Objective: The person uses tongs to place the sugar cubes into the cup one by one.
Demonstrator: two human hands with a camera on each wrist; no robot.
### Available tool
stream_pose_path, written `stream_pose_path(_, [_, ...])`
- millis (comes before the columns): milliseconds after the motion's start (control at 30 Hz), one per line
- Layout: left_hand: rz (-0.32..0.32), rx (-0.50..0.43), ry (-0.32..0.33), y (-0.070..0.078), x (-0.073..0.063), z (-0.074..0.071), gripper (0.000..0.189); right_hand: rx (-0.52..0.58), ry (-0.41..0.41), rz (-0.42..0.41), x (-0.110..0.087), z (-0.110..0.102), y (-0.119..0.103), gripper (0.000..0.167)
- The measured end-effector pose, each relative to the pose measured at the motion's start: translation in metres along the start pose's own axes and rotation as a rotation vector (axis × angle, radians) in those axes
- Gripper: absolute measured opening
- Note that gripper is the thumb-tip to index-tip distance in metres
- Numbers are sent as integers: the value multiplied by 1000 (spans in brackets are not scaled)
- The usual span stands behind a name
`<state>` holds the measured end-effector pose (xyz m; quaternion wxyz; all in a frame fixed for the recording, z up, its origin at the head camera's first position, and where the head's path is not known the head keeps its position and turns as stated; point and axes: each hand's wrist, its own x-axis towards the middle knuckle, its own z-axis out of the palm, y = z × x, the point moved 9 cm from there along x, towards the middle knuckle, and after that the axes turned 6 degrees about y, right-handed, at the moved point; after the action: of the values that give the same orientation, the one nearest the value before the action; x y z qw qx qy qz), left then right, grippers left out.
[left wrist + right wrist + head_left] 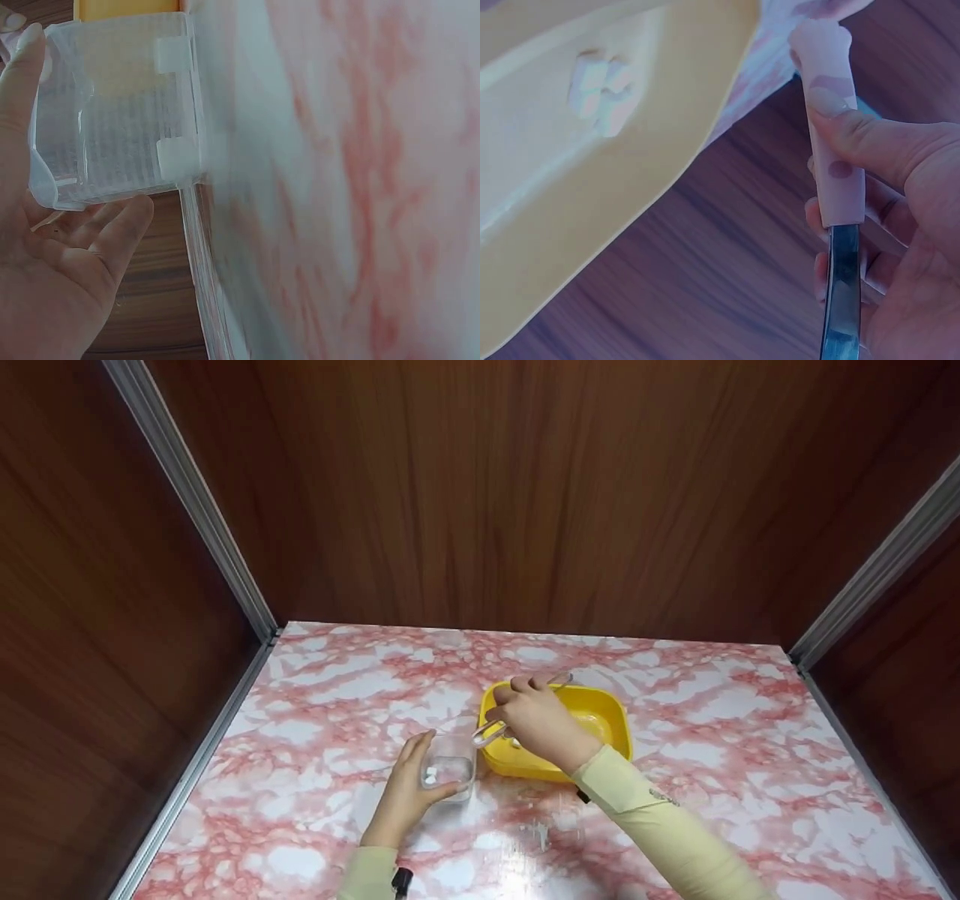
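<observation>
My left hand (409, 787) holds a clear plastic box (450, 791) between thumb and fingers, standing on the table just left of a yellow basin (525, 767). Small white pieces (430, 774) lie inside the box. In the left wrist view, the wall of the box (127, 112) is see-through with two white tabs. My right hand (544, 724) grips tongs (832, 135) with a pink, paw-shaped end and a metal arm. That pink end points toward the box, above the basin's left rim. Several white chunks (600, 90) sit in the basin, partly hidden by my right hand in the head view.
The table (337, 697) has a red and white marbled top. Dark wooden panels (465, 495) stand behind it and at both sides, with metal rails (202, 502) at the corners. A small black object (583, 796) shows under my right wrist.
</observation>
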<state>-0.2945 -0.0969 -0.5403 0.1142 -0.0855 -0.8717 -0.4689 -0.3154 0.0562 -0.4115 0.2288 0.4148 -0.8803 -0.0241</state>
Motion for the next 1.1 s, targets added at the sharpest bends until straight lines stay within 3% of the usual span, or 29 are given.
stream_pose_path(300, [-7, -5, -7, 1, 0, 1, 97, 30, -18, -10, 5, 4, -15, 27])
stream_pose_path(633, [1, 1, -4, 1, 0, 0, 100, 15, 22, -62, 8, 9, -36, 22])
stream_pose_path(1100, [4, -3, -2, 1, 0, 0, 101, -27, -26, -90, 11, 26, -51, 23])
